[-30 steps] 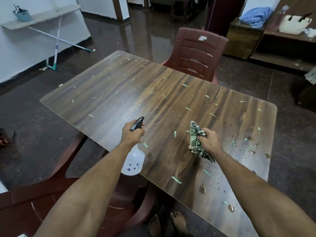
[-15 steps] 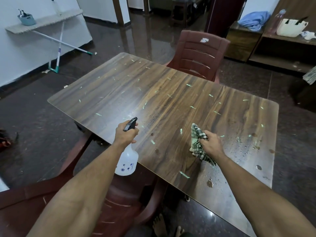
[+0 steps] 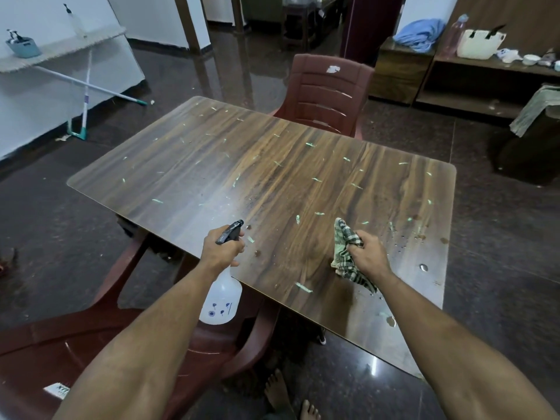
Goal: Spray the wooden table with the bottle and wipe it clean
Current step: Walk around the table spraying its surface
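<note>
The left hand point(image 3: 222, 251) has its fingers closed round the neck of the bottle point(image 3: 221, 300), at the worktop's point(image 3: 194, 177) near edge, nozzle aimed across the wood. The bottle's translucent body hangs below that edge and looks like light plastic, best held at the neck with a finger on the trigger. The right hand point(image 3: 368, 257) has its fingers bunched tight on the cloth point(image 3: 344, 256), which rests on the worktop near its right end. The cloth is soft and limp and would wipe better spread flat. Pale flecks and droplets dot the wood.
</note>
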